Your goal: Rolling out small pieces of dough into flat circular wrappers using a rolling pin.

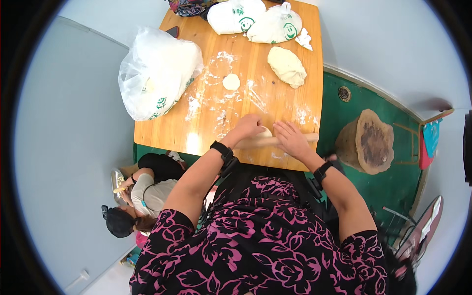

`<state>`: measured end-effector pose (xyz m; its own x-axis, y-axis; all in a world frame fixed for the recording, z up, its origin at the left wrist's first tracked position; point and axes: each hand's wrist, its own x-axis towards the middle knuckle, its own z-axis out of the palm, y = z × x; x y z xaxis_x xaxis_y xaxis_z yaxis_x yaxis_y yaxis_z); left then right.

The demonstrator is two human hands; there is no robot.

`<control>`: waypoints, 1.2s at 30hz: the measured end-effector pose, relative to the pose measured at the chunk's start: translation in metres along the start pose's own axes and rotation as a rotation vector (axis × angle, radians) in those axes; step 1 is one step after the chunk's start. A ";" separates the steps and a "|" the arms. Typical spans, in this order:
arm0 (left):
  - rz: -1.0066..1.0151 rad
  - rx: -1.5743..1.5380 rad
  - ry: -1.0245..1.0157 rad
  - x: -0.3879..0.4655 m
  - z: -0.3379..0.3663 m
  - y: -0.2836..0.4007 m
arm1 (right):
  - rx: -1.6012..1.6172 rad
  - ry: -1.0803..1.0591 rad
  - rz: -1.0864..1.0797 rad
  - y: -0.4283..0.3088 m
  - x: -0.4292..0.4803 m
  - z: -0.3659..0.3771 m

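Note:
Near the front edge of the floured wooden table [177,136], my left hand [247,127] pinches the edge of a small dough round [264,132]. My right hand [291,140] lies over a wooden rolling pin [311,137], its fingers stretched forward past the pin. The pin lies crosswise against the dough's near side, and its left end is blurred below my left wrist. Farther back is a flat dough disc [231,82]. A large lump of dough [287,66] sits on the right part of the table.
A big plastic bag [158,73] stands at the table's left edge. Two white bags [236,16] [276,24], a crumpled tissue [304,39] and a dark phone-like object [172,32] lie at the back. A tree-stump block [374,142] stands right; a co-worker [155,195] sits lower left.

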<state>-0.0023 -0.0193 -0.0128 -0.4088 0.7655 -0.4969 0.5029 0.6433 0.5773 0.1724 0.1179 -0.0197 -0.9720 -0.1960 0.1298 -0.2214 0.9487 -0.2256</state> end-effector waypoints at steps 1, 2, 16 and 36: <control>-0.007 -0.002 0.006 -0.001 0.000 -0.003 | 0.002 0.001 -0.009 -0.002 -0.004 -0.002; -0.149 -0.301 0.045 -0.002 0.001 -0.006 | 0.083 0.037 0.033 -0.003 -0.010 -0.005; -0.009 -0.130 -0.066 -0.006 -0.007 -0.004 | 0.185 0.062 0.040 0.006 0.013 -0.014; 0.045 -0.084 0.107 -0.004 0.003 -0.018 | 0.072 0.014 0.155 0.019 0.032 -0.009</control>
<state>-0.0076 -0.0342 -0.0227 -0.4683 0.7875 -0.4006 0.4584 0.6042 0.6518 0.1382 0.1319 -0.0113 -0.9939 -0.0448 0.1012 -0.0746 0.9469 -0.3127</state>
